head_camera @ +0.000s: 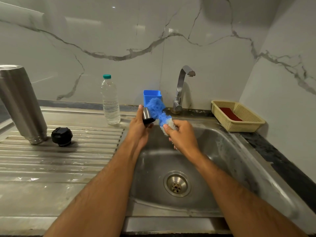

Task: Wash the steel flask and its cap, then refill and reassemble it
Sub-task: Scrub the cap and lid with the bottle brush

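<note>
Centre frame, over the sink (222, 151): our left hand (139, 130) grips the steel cap (147, 115), fingers curled round it. Right hand (181, 134) pinches a blue scrubber (157, 110), which touches the cap. Steel flask (20, 103) stands inverted at left frame on the drainboard (59, 161), black stopper (61, 136) just beside it. Water bottle (110, 101) behind, upper middle.
</note>
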